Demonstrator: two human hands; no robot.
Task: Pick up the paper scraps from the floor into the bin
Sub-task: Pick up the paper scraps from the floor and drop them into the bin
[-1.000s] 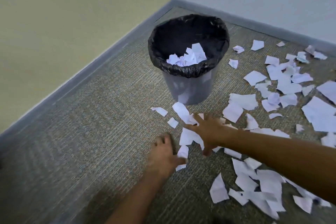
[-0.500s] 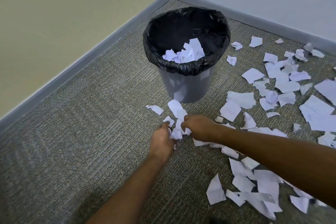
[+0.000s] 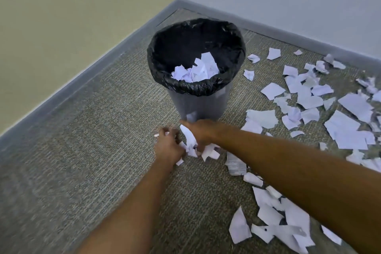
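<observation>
A grey bin with a black liner stands on the carpet in the room's corner, with white paper scraps inside it. Just in front of the bin, my left hand and my right hand meet around a bunch of white scraps. Both hands have curled fingers gripping the bunch between them, and some pieces stick out below. Many more white paper scraps lie scattered over the carpet to the right.
Two walls with grey skirting meet behind the bin. Larger torn sheets lie at the right, and another cluster of scraps lies under my right forearm. The carpet left of the bin holds no scraps.
My hands swept together over the scraps in front of the bin and gathered them into a bunch. They have now lifted slightly with the bunch, closer to the bin.
</observation>
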